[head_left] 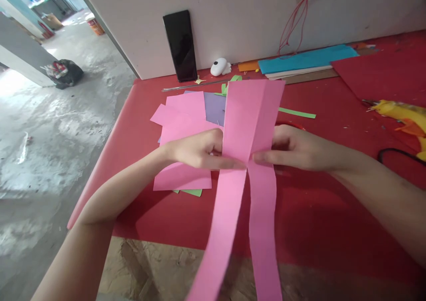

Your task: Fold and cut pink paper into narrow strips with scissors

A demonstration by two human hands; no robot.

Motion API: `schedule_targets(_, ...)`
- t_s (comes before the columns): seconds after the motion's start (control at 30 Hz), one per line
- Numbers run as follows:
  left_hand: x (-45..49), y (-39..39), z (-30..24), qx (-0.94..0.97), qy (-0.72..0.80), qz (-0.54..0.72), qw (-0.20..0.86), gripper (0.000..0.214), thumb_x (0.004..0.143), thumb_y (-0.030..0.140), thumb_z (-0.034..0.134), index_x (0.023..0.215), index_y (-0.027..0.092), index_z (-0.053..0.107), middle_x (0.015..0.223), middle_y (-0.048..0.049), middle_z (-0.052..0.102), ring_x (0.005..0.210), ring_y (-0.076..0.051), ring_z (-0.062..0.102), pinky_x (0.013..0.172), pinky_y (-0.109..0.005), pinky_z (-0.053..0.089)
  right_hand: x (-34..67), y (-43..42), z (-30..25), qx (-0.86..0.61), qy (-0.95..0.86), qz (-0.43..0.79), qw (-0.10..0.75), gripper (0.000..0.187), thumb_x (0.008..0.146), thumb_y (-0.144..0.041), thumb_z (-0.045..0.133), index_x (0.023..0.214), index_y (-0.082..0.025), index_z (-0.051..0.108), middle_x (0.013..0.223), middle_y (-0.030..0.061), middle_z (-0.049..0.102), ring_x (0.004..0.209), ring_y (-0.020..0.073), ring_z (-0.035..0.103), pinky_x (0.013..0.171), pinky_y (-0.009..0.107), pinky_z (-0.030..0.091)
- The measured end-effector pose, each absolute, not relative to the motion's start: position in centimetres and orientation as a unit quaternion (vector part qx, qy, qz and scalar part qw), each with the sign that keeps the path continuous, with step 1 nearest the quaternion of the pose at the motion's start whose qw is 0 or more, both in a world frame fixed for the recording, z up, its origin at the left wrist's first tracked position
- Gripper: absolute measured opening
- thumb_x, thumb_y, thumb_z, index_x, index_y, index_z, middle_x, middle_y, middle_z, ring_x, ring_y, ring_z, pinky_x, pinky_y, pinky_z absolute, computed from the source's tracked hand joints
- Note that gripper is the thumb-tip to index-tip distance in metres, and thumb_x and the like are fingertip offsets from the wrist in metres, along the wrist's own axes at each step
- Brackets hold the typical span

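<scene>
A long pink paper strip (244,115) stands upright before me, split from its lower end up to about its middle. My left hand (203,150) pinches the left side at the split, thumb in front and fingers behind. On the right side my right hand (293,148) grips in the same way, its thumb close to the tear. Both lower tails hang down past the table edge. Behind my left hand lie several pink paper pieces (183,177) over a purple sheet (214,108) and some green paper (193,192).
A black phone (181,46) leans on the wall beside a small white object (219,66). Blue paper (306,59) lies at the back. A yellow glue gun (396,112) rests at right on the red table (319,230). A green strip (297,113) lies behind my right hand.
</scene>
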State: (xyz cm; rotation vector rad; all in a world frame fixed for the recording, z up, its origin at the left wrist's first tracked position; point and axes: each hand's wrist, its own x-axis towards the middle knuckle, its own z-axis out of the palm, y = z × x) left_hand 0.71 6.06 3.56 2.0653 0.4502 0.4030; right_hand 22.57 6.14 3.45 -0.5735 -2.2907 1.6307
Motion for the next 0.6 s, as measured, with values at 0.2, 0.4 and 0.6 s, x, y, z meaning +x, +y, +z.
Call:
schedule_targets(0.2,0.72,6.12,3.26,0.835,0.244,0.192,0.453,0.051,0.089,0.037,0.054,0.049,0.021,0.028,0.045,0.0062,0.032,0.042,-0.006,0.031,0.043,-0.024,0.027,22.47,6.23,3.35,-0.213,-0.758,0.589,0.180,0.050,0.090,-0.056,0.053,0.058,-0.018,0.044,0.048,-0.0066,0.036,0.042,0.0031,0.034,0.040,0.020,0.025)
schedule_targets(0.4,0.48,6.24,3.28,0.855,0.200,0.144,0.456,0.038,0.088,0.031,0.054,0.055,0.019,0.038,0.051,0.0046,0.038,0.050,-0.008,0.040,0.049,-0.023,0.035,22.57,5.97,3.05,-0.209,-0.770,0.589,0.128,0.048,0.090,-0.054,0.053,0.060,-0.018,0.043,0.052,-0.0062,0.030,0.046,0.0043,0.028,0.043,0.023,0.021)
schedule_targets(0.6,0.46,6.25,3.51,0.841,0.196,0.147,0.482,0.036,0.088,0.030,0.055,0.057,0.018,0.042,0.052,0.0045,0.042,0.049,-0.007,0.040,0.048,-0.021,0.037,22.51,6.05,3.14,-0.233,-0.787,0.554,0.139,0.043,0.087,-0.053,0.057,0.065,-0.017,0.049,0.061,-0.0037,0.035,0.055,0.0063,0.029,0.048,0.024,0.023)
